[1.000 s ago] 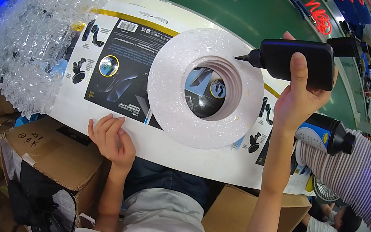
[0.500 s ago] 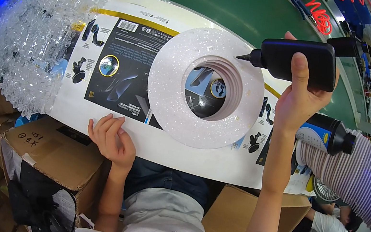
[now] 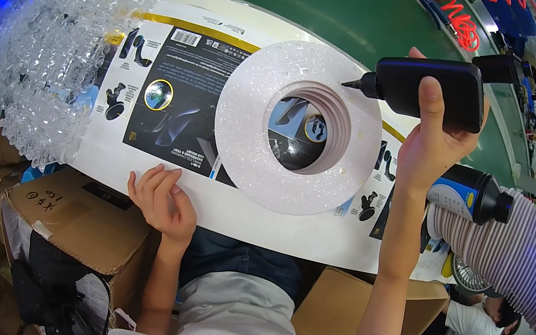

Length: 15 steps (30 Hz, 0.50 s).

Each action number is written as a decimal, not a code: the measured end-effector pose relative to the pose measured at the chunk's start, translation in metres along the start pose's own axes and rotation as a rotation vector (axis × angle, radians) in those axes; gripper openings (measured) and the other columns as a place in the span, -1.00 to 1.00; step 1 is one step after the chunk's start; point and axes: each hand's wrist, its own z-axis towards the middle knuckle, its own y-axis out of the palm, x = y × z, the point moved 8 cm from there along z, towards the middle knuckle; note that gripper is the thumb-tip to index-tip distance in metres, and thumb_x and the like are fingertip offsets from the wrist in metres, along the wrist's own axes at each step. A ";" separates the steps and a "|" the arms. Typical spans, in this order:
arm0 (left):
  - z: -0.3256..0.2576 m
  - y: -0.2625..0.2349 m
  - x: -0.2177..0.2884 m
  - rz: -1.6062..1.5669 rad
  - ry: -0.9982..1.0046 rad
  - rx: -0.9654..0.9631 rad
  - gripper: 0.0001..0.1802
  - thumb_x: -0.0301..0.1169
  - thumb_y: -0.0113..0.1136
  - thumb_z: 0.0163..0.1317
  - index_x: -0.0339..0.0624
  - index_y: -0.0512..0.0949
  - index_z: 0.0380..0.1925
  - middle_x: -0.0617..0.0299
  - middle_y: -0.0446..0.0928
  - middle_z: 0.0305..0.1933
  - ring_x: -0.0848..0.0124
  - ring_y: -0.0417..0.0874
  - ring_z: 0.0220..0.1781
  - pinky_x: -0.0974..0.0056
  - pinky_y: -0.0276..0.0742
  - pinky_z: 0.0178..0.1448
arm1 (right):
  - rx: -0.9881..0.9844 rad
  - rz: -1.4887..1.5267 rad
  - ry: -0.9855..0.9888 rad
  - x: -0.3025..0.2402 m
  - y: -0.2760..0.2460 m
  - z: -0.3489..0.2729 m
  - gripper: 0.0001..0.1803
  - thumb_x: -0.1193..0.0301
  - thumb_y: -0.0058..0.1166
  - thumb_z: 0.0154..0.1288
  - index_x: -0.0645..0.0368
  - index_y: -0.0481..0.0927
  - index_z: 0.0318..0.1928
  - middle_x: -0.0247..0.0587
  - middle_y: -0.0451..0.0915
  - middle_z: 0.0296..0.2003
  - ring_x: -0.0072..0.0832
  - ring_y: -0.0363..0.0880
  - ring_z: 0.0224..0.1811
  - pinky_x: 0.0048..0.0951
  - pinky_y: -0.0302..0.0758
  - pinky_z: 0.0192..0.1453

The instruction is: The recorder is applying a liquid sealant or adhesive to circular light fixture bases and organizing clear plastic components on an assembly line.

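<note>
My right hand (image 3: 438,135) grips a black squeeze bottle (image 3: 404,84), held on its side with the pointed nozzle facing left. The nozzle tip is over the upper right part of a stack of white, glittery flat rings (image 3: 248,115). Whether the tip touches the top ring, I cannot tell. Small shiny spots show on that ring's face. Through the hole, the printed sheet (image 3: 183,126) beneath is visible. My left hand (image 3: 164,204) holds nothing and rests at the table's near edge, left of the rings, its fingers loosely bent.
Clear plastic pieces (image 3: 53,63) are heaped at the left. A second black bottle with a blue label (image 3: 470,194) lies at the right, beside a long row of white rings (image 3: 514,249). Cardboard boxes (image 3: 78,214) stand below the table edge. Another person (image 3: 473,333) is at lower right.
My hands and the bottle stay nearly where they were. The other person at lower right has shifted slightly.
</note>
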 end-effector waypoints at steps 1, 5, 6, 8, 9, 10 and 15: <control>0.000 0.000 0.000 0.000 0.000 0.000 -0.72 -0.63 -0.06 -0.04 -0.24 0.55 -0.31 0.18 0.52 -0.25 0.22 0.53 -0.06 -0.05 0.00 0.34 | 0.003 -0.015 0.003 0.000 0.000 0.000 -0.66 0.53 0.22 0.11 0.29 0.35 -0.17 0.03 0.55 -0.21 -0.11 0.60 -0.12 -0.25 0.61 -0.05; 0.000 0.000 0.000 -0.002 -0.002 -0.002 -0.72 -0.63 -0.06 -0.05 -0.24 0.55 -0.31 0.18 0.52 -0.25 0.22 0.53 -0.06 -0.04 0.00 0.34 | 0.003 -0.010 0.002 -0.001 0.001 0.000 -0.66 0.52 0.22 0.11 0.29 0.35 -0.16 0.03 0.56 -0.23 -0.12 0.60 -0.12 -0.25 0.61 -0.05; 0.000 0.000 0.000 -0.003 -0.002 0.000 -0.72 -0.63 -0.05 -0.05 -0.24 0.55 -0.31 0.18 0.52 -0.25 0.22 0.53 -0.06 -0.04 0.00 0.34 | 0.003 -0.009 0.005 -0.001 0.002 0.000 -0.66 0.52 0.23 0.11 0.29 0.35 -0.16 0.03 0.56 -0.23 -0.11 0.61 -0.12 -0.25 0.62 -0.05; 0.000 0.000 0.000 0.000 -0.003 -0.003 -0.72 -0.63 -0.05 -0.05 -0.24 0.55 -0.31 0.18 0.52 -0.25 0.22 0.53 -0.06 -0.04 0.00 0.34 | 0.002 -0.006 0.007 -0.001 0.002 0.000 -0.66 0.52 0.23 0.11 0.29 0.36 -0.16 0.03 0.56 -0.23 -0.11 0.61 -0.12 -0.25 0.62 -0.05; 0.000 0.000 0.000 0.000 -0.003 -0.005 -0.72 -0.63 -0.05 -0.05 -0.23 0.55 -0.30 0.18 0.52 -0.24 0.22 0.53 -0.05 -0.05 0.00 0.34 | 0.003 -0.005 0.006 -0.001 0.002 0.000 -0.65 0.52 0.23 0.11 0.29 0.36 -0.16 0.02 0.56 -0.23 -0.11 0.61 -0.12 -0.25 0.62 -0.05; 0.000 0.000 -0.001 0.000 -0.003 -0.004 -0.72 -0.63 -0.05 -0.05 -0.23 0.55 -0.30 0.18 0.52 -0.24 0.22 0.53 -0.05 -0.05 0.00 0.34 | 0.003 -0.004 0.005 0.000 0.002 0.000 -0.65 0.51 0.23 0.11 0.29 0.36 -0.16 0.02 0.56 -0.23 -0.11 0.61 -0.12 -0.24 0.62 -0.05; 0.000 0.000 0.000 -0.004 -0.002 -0.005 -0.72 -0.63 -0.05 -0.04 -0.23 0.55 -0.30 0.18 0.52 -0.24 0.22 0.53 -0.05 -0.05 -0.01 0.34 | -0.005 -0.021 0.002 0.000 0.001 -0.001 -0.65 0.52 0.23 0.11 0.29 0.36 -0.15 -0.01 0.55 -0.22 -0.10 0.60 -0.12 -0.22 0.60 -0.03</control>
